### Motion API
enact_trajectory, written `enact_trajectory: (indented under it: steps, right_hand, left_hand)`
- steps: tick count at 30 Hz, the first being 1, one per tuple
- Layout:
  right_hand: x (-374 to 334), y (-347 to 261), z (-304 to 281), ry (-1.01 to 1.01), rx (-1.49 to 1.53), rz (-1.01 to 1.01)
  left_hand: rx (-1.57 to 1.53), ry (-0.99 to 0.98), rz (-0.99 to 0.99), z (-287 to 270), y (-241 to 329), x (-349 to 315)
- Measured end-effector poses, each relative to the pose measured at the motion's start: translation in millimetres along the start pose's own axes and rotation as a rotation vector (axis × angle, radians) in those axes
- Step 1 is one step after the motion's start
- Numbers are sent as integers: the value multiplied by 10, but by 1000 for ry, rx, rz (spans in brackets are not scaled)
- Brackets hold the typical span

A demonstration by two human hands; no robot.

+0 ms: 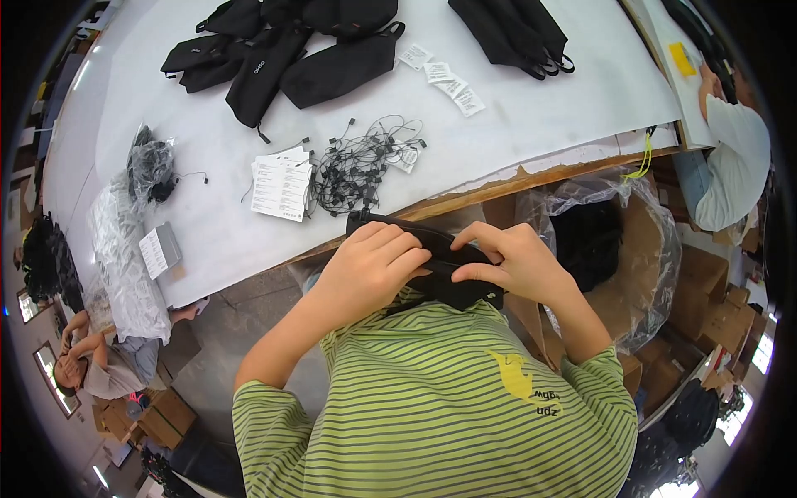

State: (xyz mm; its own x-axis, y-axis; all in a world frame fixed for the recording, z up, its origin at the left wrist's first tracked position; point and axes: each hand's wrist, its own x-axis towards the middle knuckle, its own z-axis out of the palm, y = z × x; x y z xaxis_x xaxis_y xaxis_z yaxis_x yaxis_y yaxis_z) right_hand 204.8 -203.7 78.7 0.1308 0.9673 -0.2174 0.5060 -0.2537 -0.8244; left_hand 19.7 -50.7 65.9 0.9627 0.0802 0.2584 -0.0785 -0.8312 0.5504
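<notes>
Both my hands hold a small black fabric pouch close to my chest, just below the table's front edge. My left hand wraps over its left side with fingers curled on top. My right hand pinches its right end with fingertips. A tangle of black string tag loops and a stack of white paper tags lie on the white table just ahead of my hands.
Several black pouches lie at the table's far side, more at the far right, with loose white tags between. A plastic-lined cardboard box stands at my right. Crumpled clear bags sit left. Other people sit at far right and lower left.
</notes>
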Motion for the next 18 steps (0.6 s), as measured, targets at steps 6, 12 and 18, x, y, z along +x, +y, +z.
enact_trajectory:
  steps: [6, 12, 18]
  right_hand:
    - [-91, 58, 31, -66, 52, -20]
    - [-92, 108, 51, -99, -40, 17]
    - [-191, -50, -72, -28, -115, -1]
  left_hand:
    - [-235, -337, -81, -93, -266, 297]
    - [-190, 180, -219, 406, -1181, 1256]
    - [139, 283, -153, 927, -1836, 1697]
